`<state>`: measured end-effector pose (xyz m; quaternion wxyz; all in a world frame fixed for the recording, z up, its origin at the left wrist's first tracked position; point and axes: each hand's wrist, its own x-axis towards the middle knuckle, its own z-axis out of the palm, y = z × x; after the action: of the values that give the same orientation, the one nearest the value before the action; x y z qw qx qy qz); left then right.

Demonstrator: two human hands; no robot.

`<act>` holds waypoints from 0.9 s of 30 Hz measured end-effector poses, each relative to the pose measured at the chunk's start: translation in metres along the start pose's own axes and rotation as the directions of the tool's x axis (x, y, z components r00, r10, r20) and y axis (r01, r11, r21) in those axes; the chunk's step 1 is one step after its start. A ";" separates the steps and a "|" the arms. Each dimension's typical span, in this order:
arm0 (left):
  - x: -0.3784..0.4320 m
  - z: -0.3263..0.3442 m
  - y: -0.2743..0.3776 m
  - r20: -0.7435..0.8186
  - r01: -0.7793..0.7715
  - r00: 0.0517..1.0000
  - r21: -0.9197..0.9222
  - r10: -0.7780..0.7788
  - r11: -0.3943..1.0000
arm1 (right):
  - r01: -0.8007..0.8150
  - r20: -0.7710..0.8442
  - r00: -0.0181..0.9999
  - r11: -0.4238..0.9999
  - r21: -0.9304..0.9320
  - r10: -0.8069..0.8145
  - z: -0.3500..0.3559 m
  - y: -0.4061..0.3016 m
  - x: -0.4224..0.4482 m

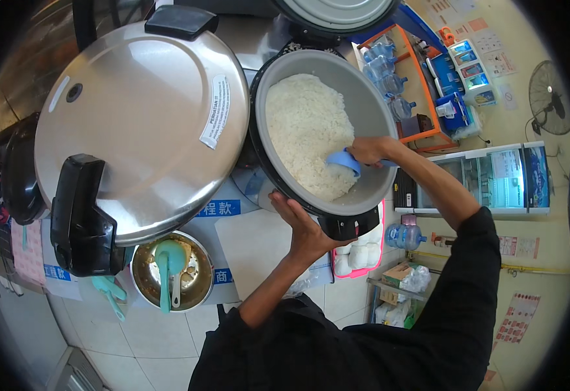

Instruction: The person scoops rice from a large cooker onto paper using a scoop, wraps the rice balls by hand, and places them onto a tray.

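White cooked rice (309,127) is heaped against the left side of a grey inner pot (370,93) in a black-rimmed rice cooker. My right hand (370,150) grips a blue plastic scoop (344,161), its cup end dipped into the rice. At the cooker's near side, my left hand (307,229) holds the outside, thumb by the black front latch (348,226) and fingers spread along the body. To the left of the pot is a large stainless-steel lid (143,122) with black handles, bearing a label with writing.
Below the lid, a steel bowl (138,273) holds a turquoise ladle (168,264) and another utensil. A pink-rimmed tray (381,244) with white wrapped bundles sits right of the cooker's front. Another round cooker (336,14) stands beyond. A drinks fridge (490,178) and water bottles (392,80) are farther right.
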<state>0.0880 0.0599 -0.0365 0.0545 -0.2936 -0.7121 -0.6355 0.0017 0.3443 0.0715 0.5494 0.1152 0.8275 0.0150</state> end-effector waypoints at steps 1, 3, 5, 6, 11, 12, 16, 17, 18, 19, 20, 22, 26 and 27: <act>0.002 -0.001 0.000 -0.025 -0.018 1.000 0.004 0.018 1.000 | 0.014 0.005 1.000 1.000 -0.009 -0.014 -0.004 -0.013 -0.008; 0.007 -0.003 -0.003 -0.039 -0.037 0.999 0.015 0.038 0.999 | 0.118 0.012 0.993 0.991 0.068 -0.119 -0.011 -0.038 -0.020; 0.006 -0.001 -0.003 -0.055 -0.064 0.996 0.021 0.065 0.998 | 0.131 0.060 0.989 0.986 0.103 -0.137 -0.006 -0.046 -0.023; 0.005 0.001 -0.003 -0.036 -0.069 0.997 0.018 0.069 0.997 | 0.147 0.099 0.982 0.982 0.115 -0.158 -0.004 -0.051 -0.021; -0.025 0.022 -0.024 0.285 0.128 0.957 -0.227 -0.060 0.966 | 0.124 0.119 0.983 0.980 0.153 -0.143 -0.004 -0.077 -0.007; -0.023 0.020 -0.023 0.395 0.195 0.916 -0.268 -0.077 0.943 | 0.147 0.099 0.982 0.976 0.158 -0.163 -0.004 -0.080 -0.011; -0.007 0.008 -0.016 0.472 0.250 0.878 -0.315 -0.078 0.916 | 0.119 0.050 0.990 0.975 0.186 -0.130 0.000 -0.081 -0.036; -0.004 0.005 -0.016 0.469 0.250 0.879 -0.313 -0.080 0.916 | 0.124 0.030 0.990 0.955 0.270 -0.138 -0.004 -0.079 -0.047; -0.005 0.003 -0.015 0.469 0.249 0.879 -0.313 -0.079 0.916 | 0.138 0.012 0.988 0.925 0.355 -0.152 -0.005 -0.080 -0.051; -0.005 0.004 -0.014 0.467 0.242 0.881 -0.312 -0.073 0.919 | 0.149 0.018 0.986 0.925 0.350 -0.166 -0.004 -0.081 -0.043; -0.007 0.004 -0.011 0.467 0.243 0.881 -0.313 -0.074 0.918 | 0.133 0.099 0.979 0.932 0.336 -0.176 -0.003 -0.080 -0.032; -0.007 0.001 -0.008 0.474 0.238 0.878 -0.317 -0.064 0.918 | 0.124 0.173 0.966 0.934 0.335 -0.190 -0.001 -0.084 -0.009; 0.005 -0.006 -0.009 0.466 0.247 0.881 -0.310 -0.080 0.918 | 0.190 0.208 0.946 0.944 0.270 -0.250 -0.007 -0.097 0.003; 0.005 -0.008 -0.007 0.468 0.252 0.880 -0.314 -0.081 0.915 | 0.151 0.193 0.955 0.930 0.335 -0.224 -0.004 -0.094 -0.006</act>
<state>0.0778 0.0545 -0.0392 -0.2214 -0.3726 -0.5975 -0.6746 -0.0159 0.2521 0.0646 0.6139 0.1227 0.7578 -0.1838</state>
